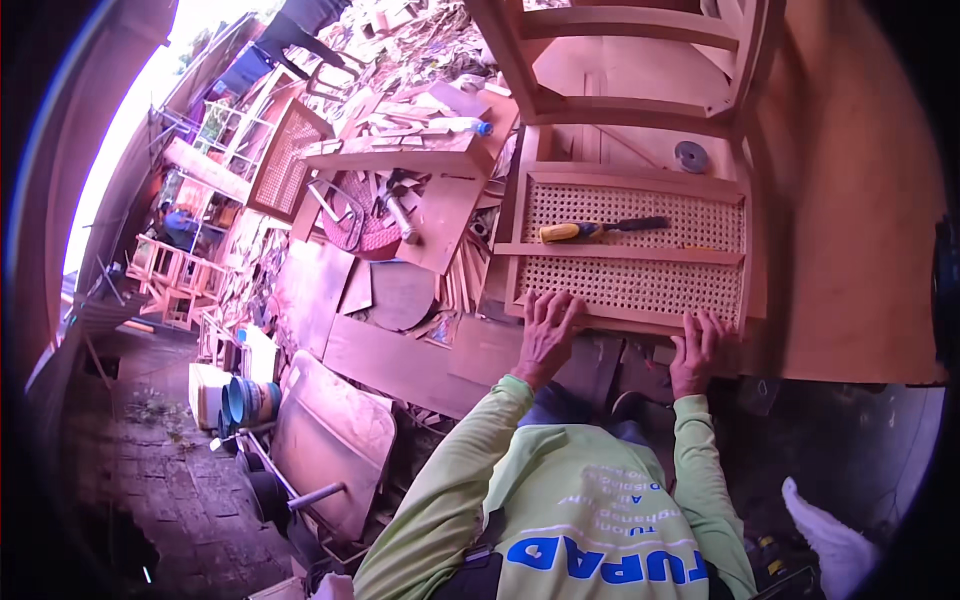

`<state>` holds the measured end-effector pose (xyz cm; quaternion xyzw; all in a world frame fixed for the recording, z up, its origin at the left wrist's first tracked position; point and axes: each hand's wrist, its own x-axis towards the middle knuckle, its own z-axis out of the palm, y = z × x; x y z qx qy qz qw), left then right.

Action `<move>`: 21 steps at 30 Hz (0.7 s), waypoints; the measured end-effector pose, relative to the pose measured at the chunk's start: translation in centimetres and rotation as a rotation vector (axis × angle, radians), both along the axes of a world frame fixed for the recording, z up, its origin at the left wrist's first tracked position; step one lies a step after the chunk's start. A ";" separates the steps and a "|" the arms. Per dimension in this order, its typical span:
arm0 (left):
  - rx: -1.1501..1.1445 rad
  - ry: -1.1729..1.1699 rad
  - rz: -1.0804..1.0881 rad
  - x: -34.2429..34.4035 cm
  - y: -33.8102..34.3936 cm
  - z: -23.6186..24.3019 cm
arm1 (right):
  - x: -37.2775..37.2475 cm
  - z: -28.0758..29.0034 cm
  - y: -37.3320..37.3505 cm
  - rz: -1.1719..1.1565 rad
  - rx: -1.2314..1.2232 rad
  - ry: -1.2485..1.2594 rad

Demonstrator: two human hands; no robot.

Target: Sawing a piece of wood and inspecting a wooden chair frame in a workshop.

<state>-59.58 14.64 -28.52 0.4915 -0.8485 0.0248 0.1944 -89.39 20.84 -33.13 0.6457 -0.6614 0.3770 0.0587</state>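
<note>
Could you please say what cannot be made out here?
In the head view:
- Left hand and right hand: palms hidden by their backs.
- Cane panel: underside hidden by its woven top.
- Wooden frame: far end cut off by the top edge.
- Standing person: head cut off by the top edge.
- Distant wood scraps: too small to identify.

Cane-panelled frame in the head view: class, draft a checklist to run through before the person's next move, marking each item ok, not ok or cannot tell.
1. Left hand on the frame's near edge: ok.
2. Right hand on that edge, further right: ok.
3. Firm grip by both hands: cannot tell; resting and gripping look alike here.
4. No loose tool on the cane: not ok; a yellow-handled tool lies there.
5. Grey disc off the cane: ok, it lies beyond it.
6. Joints tight: cannot tell.
</note>
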 end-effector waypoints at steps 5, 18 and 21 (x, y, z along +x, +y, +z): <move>0.041 0.193 0.044 1.0 0.1 0.3 | 0.7 0.1 -0.2 0.019 0.039 0.062; 0.056 0.287 0.013 1.8 -0.7 -1.4 | 0.5 2.6 -0.3 0.005 0.182 0.184; 0.087 0.318 0.012 1.8 -0.7 -1.0 | 0.4 2.6 -0.3 0.027 0.175 0.195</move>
